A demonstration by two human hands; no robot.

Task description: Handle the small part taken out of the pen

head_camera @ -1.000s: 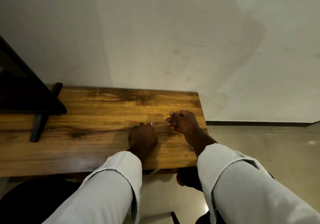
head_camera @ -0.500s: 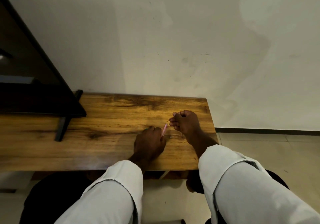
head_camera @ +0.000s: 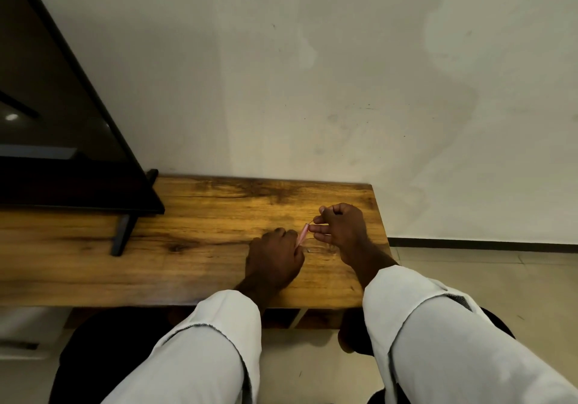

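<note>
My left hand (head_camera: 272, 258) rests on the wooden table (head_camera: 194, 241) with its fingers curled round the lower end of a small, thin pink object (head_camera: 302, 235). The pink object slants up to the right towards my right hand (head_camera: 341, 230). My right hand sits just right of it, thumb and forefinger pinching something very thin, like a wire or thread, at the pink object's upper tip. Both wrists come out of white sleeves.
A black flat screen (head_camera: 56, 140) on a black stand foot (head_camera: 123, 234) fills the table's left part. A pale wall rises right behind the table. The table's right edge is close to my right hand, with tiled floor (head_camera: 484, 278) beyond. My dark-clothed knees are below the table's front edge.
The view has tilted up and right, so the screen shows more. The pink object has come up out of my left hand, and my right hand has closed in on its tip.
</note>
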